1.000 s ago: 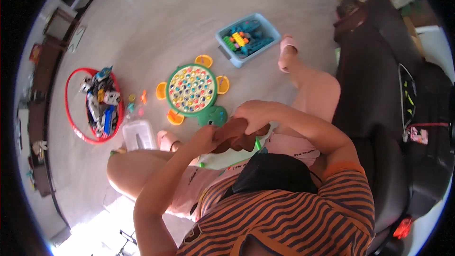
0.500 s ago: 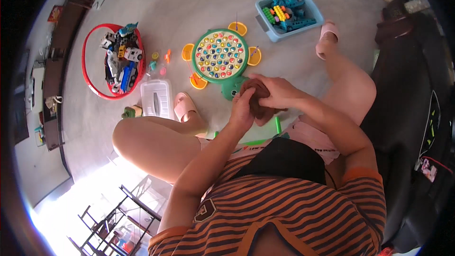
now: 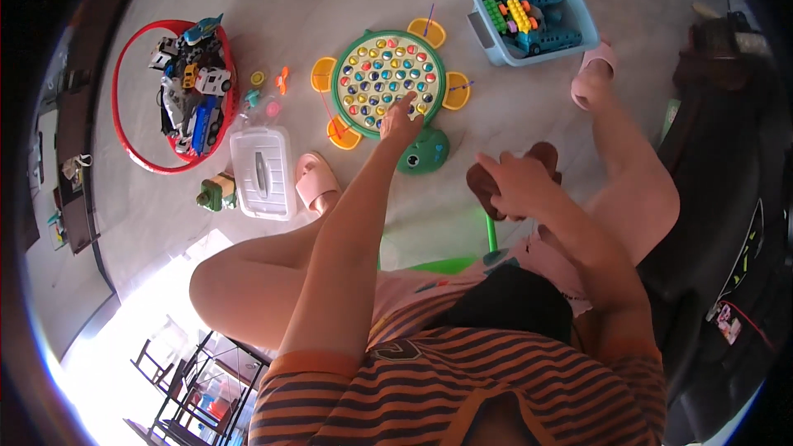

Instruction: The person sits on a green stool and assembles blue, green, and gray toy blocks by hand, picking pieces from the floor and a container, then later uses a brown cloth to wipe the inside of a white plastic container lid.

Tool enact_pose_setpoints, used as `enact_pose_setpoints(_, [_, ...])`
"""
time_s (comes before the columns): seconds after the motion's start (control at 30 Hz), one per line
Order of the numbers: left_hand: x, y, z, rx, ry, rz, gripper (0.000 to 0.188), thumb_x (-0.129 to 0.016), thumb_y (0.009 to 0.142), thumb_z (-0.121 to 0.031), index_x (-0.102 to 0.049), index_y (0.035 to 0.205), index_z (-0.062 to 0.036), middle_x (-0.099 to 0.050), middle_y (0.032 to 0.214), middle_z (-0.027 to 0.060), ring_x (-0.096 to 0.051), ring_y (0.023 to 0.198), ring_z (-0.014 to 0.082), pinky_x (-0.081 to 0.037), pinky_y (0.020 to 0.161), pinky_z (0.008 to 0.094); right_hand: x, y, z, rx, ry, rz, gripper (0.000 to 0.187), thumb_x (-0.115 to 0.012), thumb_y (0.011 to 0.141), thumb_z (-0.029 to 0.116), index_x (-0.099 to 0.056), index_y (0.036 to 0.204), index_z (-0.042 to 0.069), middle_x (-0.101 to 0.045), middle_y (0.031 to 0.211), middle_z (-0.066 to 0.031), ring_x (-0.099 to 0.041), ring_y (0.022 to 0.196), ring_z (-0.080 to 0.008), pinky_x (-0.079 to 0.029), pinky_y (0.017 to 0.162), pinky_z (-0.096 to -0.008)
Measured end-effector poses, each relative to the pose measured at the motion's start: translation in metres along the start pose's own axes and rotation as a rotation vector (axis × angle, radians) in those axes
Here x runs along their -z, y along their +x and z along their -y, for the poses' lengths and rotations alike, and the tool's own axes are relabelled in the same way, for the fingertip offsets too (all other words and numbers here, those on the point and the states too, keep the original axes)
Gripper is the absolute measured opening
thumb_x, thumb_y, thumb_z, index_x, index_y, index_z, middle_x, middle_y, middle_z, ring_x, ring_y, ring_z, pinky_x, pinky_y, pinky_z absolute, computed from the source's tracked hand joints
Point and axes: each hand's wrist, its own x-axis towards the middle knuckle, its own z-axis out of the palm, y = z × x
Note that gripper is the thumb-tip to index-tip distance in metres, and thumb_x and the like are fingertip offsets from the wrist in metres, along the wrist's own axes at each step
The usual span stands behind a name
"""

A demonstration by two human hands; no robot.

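Note:
My left hand [image 3: 401, 122] reaches down to the near side of a turtle-shaped fishing game [image 3: 339, 120]. Its fingers point at the cream board full of small coloured fish, and I see nothing held in them. The green turtle head [image 3: 425, 153] lies just to the right of that wrist. My right hand [image 3: 524, 186] is closed on a brown object with rounded ends [image 3: 483, 190], held above my lap. The fingers hide its middle, so its kind is unclear. Orange feet with small toy rods [image 3: 428, 25] surround the game.
At the left stands a red-rimmed basket [image 3: 124, 124] of toy vehicles. A clear lidded box [image 3: 268, 173] and a green toy [image 3: 216, 192] lie near my left foot. A blue bin [image 3: 487, 48] of toys stands at the far right, beside my right foot. A black sofa [image 3: 710, 190] borders the right.
Both hands were together on the brown object. My left hand has let go and moved forward onto the fishing game. My right hand has shifted right with the object, and the view has moved slightly.

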Motion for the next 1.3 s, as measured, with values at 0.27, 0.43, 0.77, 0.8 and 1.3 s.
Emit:
enact_pose_setpoints(0.27, [-0.039,0.031,0.017,-0.282,0.321,0.027,0.028,-0.063,0.069,-0.008,-0.056,0.095,-0.0105,-0.055,0.099,0.0104,-0.057,0.091,0.0303,-0.048,0.075,0.0411,0.008,-0.005,0.013,0.081,0.084,0.074,0.068,-0.064,0.065,0.016,-0.039,0.127,0.007,-0.055,0.089,-0.0185,-0.057,0.074,-0.0340,-0.046,0.065,-0.0421])
enact_pose_setpoints(0.43, [-0.039,0.030,0.007,-0.304,0.353,0.062,0.024,-0.055,0.073,-0.002,-0.053,0.096,-0.0065,-0.054,0.097,0.0131,-0.057,0.092,0.0307,-0.048,0.075,0.0418,0.010,-0.004,0.012,0.070,0.093,0.037,0.068,-0.063,0.063,0.015,-0.040,0.126,0.007,-0.054,0.089,-0.0177,-0.055,0.073,-0.0340,-0.046,0.065,-0.0419])
enact_pose_setpoints(0.77, [-0.015,-0.031,-0.014,0.375,-0.802,0.214,0.021,-0.059,0.077,-0.006,-0.061,0.096,0.0025,-0.063,0.092,0.0120,-0.062,0.079,0.0205,-0.049,0.070,0.0305,0.014,0.018,0.020,-0.005,0.061,-0.254,0.058,-0.057,0.078,0.024,-0.035,0.131,0.011,-0.052,0.089,-0.0155,-0.057,0.070,-0.0333,-0.047,0.058,-0.0410])
enact_pose_setpoints(0.8, [-0.003,-0.051,-0.042,0.432,-1.053,0.272,0.025,-0.059,0.078,-0.005,-0.060,0.101,0.0046,-0.063,0.092,0.0118,-0.061,0.077,0.0183,-0.049,0.069,0.0284,0.012,0.020,0.017,0.000,0.092,-0.399,0.056,-0.054,0.082,0.027,-0.033,0.132,0.011,-0.052,0.090,-0.0150,-0.058,0.067,-0.0333,-0.048,0.056,-0.0416])
enact_pose_setpoints(1.3, [0.083,-0.150,-0.074,-0.027,-1.833,0.149,0.020,-0.050,0.087,-0.004,-0.058,0.105,-0.0019,-0.061,0.102,0.0076,-0.059,0.093,0.0190,-0.048,0.083,0.0330,0.043,0.007,0.073,0.505,0.223,-0.877,0.036,-0.056,0.076,0.015,-0.059,0.112,0.018,-0.055,0.082,-0.0061,-0.059,0.068,-0.0252,-0.050,0.059,-0.0359])
